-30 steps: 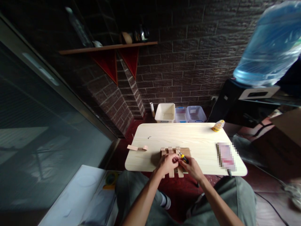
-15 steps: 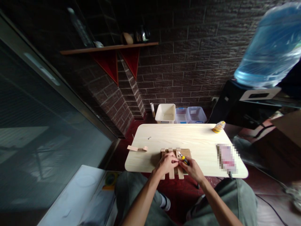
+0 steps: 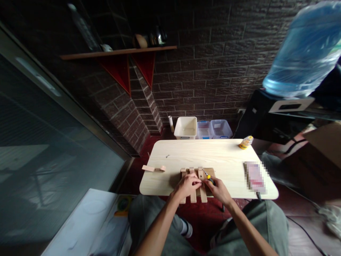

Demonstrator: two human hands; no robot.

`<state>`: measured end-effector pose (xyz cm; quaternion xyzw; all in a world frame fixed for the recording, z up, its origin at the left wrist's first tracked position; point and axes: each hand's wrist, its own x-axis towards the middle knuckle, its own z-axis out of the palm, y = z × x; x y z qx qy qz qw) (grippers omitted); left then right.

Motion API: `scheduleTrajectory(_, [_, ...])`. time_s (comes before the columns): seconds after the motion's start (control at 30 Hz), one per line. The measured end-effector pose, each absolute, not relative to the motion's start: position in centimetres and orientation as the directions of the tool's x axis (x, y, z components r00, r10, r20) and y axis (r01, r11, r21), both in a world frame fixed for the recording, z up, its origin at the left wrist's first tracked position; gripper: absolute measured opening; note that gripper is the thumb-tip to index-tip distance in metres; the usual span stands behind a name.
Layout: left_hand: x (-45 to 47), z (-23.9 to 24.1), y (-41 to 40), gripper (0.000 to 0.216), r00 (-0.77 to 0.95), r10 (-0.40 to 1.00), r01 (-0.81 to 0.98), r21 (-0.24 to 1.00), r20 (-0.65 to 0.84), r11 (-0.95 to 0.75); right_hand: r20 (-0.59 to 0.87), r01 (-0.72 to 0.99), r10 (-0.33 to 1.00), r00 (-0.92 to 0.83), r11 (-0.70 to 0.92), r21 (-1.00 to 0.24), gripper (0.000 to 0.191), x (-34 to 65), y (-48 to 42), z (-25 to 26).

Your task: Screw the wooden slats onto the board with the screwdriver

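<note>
While the right hand (image 3: pixel 220 189) grips a screwdriver (image 3: pixel 209 177), I cannot tell whether the left hand (image 3: pixel 187 184) holds anything.

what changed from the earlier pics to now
The screwdriver in the right hand has moved slightly right, its tip now near the right edge of the rightmost wooden strip. Nothing was visibly grasped or released. The strip and yellow bottle stayed put.
</note>
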<state>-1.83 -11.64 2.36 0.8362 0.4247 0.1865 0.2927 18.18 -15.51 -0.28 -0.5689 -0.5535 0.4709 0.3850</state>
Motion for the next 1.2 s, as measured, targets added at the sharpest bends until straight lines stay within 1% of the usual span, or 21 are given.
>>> scheduleTrajectory(0.17, [-1.8, 2.0, -11.6, 0.016, 0.559, 0.828, 0.608, 0.653, 0.051, -0.451, -0.123, 0.301, 0.99, -0.068, -0.097, -0.949, 0.05, 18.0, -15.3, -0.4])
scheduleTrajectory(0.33, [-1.8, 1.8, -11.5, 0.016, 0.578, 0.813, 0.6, 0.64, 0.07, -0.481, -0.145, 0.303, 0.985, -0.089, -0.112, -0.947, 0.046, 17.8, -15.1, 0.1])
scheduleTrajectory(0.5, [-1.8, 2.4, -11.5, 0.018, 0.589, 0.805, 0.583, 0.654, 0.069, -0.482, -0.142, 0.301, 0.984, -0.106, -0.105, -0.948, 0.042, 17.8, -15.0, 0.5])
scheduleTrajectory(0.6, [-1.9, 2.9, -11.5, 0.022, 0.574, 0.818, 0.565, 0.701, 0.045, -0.435, -0.143, 0.291, 0.981, -0.129, -0.1, -0.951, 0.039, 18.0, -14.9, 0.8])
scheduleTrajectory(0.77, [-2.4, 3.0, -11.4, 0.028, 0.519, 0.855, 0.528, 0.794, -0.02, -0.302, -0.156, 0.261, 0.974, -0.165, -0.109, -0.959, 0.04, 18.1, -15.1, 1.4])
scheduleTrajectory(0.87, [-2.5, 2.8, -11.5, 0.032, 0.495, 0.862, 0.593, 0.767, -0.109, -0.244, -0.166, 0.251, 0.972, -0.166, -0.121, -0.96, 0.041, 18.1, -15.1, 1.4])
scheduleTrajectory(0.93, [-2.5, 2.8, -11.6, 0.036, 0.489, 0.86, 0.635, 0.736, -0.147, -0.235, -0.169, 0.25, 0.972, -0.163, -0.125, -0.96, 0.042, 18.2, -15.0, 1.2])
scheduleTrajectory(1.03, [-2.4, 2.8, -11.6, 0.037, 0.496, 0.855, 0.634, 0.737, -0.154, -0.235, -0.183, 0.267, 0.969, -0.168, -0.134, -0.954, 0.045, 18.3, -14.8, 1.0])
scheduleTrajectory(1.2, [-2.4, 2.7, -11.6, 0.033, 0.497, 0.857, 0.608, 0.759, -0.134, -0.234, -0.215, 0.263, 0.96, -0.181, -0.164, -0.951, 0.045, 18.4, -14.9, 1.0])
